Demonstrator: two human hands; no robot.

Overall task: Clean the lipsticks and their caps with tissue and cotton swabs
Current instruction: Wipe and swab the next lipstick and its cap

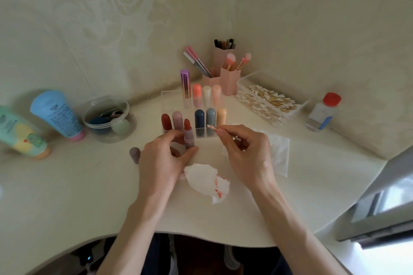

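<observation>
One lipstick [188, 135], uncapped, is pinched by my left hand [159, 158] before the rack [169, 100]. My right hand [244, 148] pinches a swab [214, 128] there. Stained tissue [206, 179] suggests wiping is done; racked ones probably remain.

Left hand [161, 156]: grips an uncapped red lipstick [188, 134] upright.
Right hand [245, 149]: pinches a cotton swab [220, 130], its tip pink.
Cap [134, 154]: stands on the table [89, 185], left of the left hand.
Tissue [206, 179]: crumpled, red-stained, between the wrists.
Organizer [194, 109]: clear, holds capped lipsticks.
Swab tray [268, 100]: right of organizer.
</observation>
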